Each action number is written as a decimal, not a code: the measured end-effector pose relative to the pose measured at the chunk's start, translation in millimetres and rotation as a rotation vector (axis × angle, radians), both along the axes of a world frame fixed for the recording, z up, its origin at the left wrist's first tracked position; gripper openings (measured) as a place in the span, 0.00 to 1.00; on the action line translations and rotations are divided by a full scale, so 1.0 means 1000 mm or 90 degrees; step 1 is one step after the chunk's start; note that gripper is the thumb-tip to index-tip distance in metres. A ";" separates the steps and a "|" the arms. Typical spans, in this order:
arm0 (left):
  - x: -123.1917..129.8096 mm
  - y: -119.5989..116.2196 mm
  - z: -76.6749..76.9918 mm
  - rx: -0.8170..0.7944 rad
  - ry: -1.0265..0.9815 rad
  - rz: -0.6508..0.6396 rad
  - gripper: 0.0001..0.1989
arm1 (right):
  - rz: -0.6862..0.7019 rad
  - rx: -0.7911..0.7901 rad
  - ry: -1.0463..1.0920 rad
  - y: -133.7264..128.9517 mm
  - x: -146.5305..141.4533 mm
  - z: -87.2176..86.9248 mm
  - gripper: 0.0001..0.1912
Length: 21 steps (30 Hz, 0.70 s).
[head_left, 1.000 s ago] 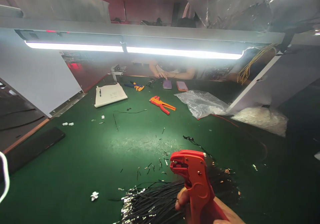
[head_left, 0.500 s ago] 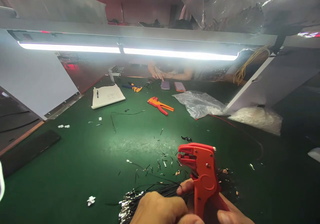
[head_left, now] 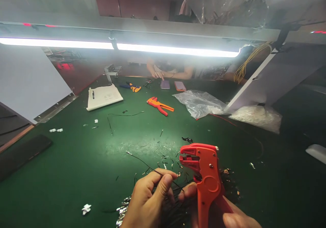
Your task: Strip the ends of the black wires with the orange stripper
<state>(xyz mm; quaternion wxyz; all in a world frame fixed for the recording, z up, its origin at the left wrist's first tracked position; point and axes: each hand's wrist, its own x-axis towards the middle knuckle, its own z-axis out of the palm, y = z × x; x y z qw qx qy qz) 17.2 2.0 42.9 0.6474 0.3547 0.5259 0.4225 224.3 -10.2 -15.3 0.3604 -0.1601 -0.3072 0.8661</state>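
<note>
The left hand [head_left: 147,200] is pinching a thin black wire [head_left: 142,162] between thumb and forefinger, with the wire's free end slanting up and to the left over the green table [head_left: 76,167]. The right hand [head_left: 229,214] is gripping the handles of a red stripper [head_left: 203,173], fingers wrapped around them, and is holding it upright with its head facing left, just beside the pinched wire. Under both hands a bundle [head_left: 168,211] of black wires is lying at the near edge of the table, its metal-tipped ends [head_left: 123,211] fanning out to the left. Short wire offcuts [head_left: 163,153] are lying scattered ahead of the stripper. Farther back, an orange stripper [head_left: 159,105], a white pad [head_left: 103,96] and a clear bag [head_left: 201,104] are resting on the table, and another person's hand [head_left: 159,74] is touching the far edge.
</note>
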 end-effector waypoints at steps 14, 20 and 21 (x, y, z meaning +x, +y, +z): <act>-0.013 -0.005 0.001 0.172 0.175 0.303 0.14 | -0.004 -0.069 0.080 0.007 -0.005 0.001 0.30; -0.023 -0.002 -0.006 0.417 0.122 0.510 0.05 | 0.120 -0.078 0.103 0.007 0.002 -0.013 0.36; -0.024 -0.002 -0.006 0.416 0.103 0.507 0.05 | 0.125 -0.088 0.102 0.006 0.003 -0.016 0.37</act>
